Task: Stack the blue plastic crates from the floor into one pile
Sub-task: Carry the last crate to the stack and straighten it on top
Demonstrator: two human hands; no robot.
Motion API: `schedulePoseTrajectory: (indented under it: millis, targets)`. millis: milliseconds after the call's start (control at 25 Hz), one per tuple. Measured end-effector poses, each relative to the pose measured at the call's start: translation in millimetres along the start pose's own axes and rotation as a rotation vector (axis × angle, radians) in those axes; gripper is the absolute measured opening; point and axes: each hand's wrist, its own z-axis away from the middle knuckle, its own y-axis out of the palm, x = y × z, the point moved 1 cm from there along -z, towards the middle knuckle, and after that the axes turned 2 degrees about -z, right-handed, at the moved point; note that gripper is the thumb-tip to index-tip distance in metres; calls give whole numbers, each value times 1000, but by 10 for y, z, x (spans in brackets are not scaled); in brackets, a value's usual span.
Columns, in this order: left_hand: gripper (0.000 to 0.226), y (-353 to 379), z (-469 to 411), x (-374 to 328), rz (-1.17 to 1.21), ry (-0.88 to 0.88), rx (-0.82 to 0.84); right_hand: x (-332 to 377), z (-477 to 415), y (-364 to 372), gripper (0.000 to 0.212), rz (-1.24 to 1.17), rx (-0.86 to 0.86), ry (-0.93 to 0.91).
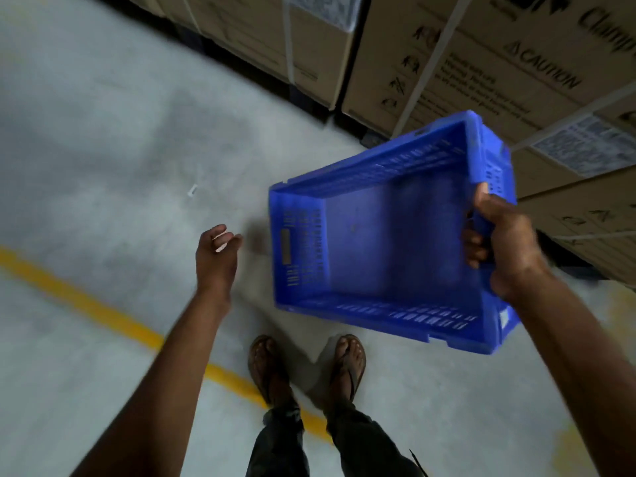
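Note:
One blue plastic crate (385, 235) with slotted walls hangs in the air above the floor, tilted so its empty inside faces me. My right hand (502, 242) grips its right short rim, fingers curled inside the wall. My left hand (216, 251) is held out to the left of the crate, apart from it, fingers loosely spread and holding nothing. No other crate or pile shows in this view.
Tall strapped cardboard boxes (481, 63) on dark pallets line the right and far side, close behind the crate. A yellow painted line (113, 320) crosses the grey concrete floor at the left. My sandalled feet (306, 366) stand below the crate. A small white scrap (192, 190) lies on the floor.

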Motion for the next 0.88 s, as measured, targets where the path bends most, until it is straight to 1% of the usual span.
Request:
schedulePoseTrajectory:
  millis: [80, 120, 160, 200, 240, 280, 360, 400, 440, 480, 560, 600, 720, 880]
  targets:
    - [40, -129, 115, -198, -14, -43, -32, 436, 386, -230, 36, -11, 62, 11]
    - [42, -177, 209, -304, -30, -66, -46, 611, 529, -357, 40, -56, 126, 41]
    - [44, -240, 323, -420, -54, -81, -48, 772, 661, -490, 47, -151, 266, 111]
    - [43, -292, 448, -510, -85, -89, -29, 878, 780, -584, 58, -305, 427, 241]
    - [45, -339, 562, -616, -93, -89, -5, 996, 920, -666, 71, -392, 542, 302]
    - [51, -415, 692, -759, -76, -83, 26, 1103, 1059, -783, 78, -417, 621, 309]
    - [63, -613, 926, -1107, 15, -95, 46, 1215, 1206, -927, 79, -470, 706, 292]
    - [66, -732, 996, -1270, 53, -113, 57, 1324, 1372, -880, 75, -481, 727, 321]
    - [69, -869, 1053, -1439, 76, -130, 88, 1444, 1521, -792, 70, -524, 782, 354]
    - [72, -1029, 1101, -1599, 76, -145, 142, 1522, 1618, -732, 64, -530, 783, 331]
    - [72, -1339, 1252, -1920, 53, -162, 296, 1710, 1881, -710, 52, -290, 485, 137]
    - [69, -1467, 1337, -2050, 62, -164, 362, 1782, 1954, -704, 49, -225, 383, 73]
    - [57, -1847, 1607, -2413, 116, -127, 461, 1913, 2102, -588, 48, -129, 297, -1]
    - [50, -2230, 1870, -2724, 161, -116, 472, 1993, 2213, -337, 51, 49, 207, -33]
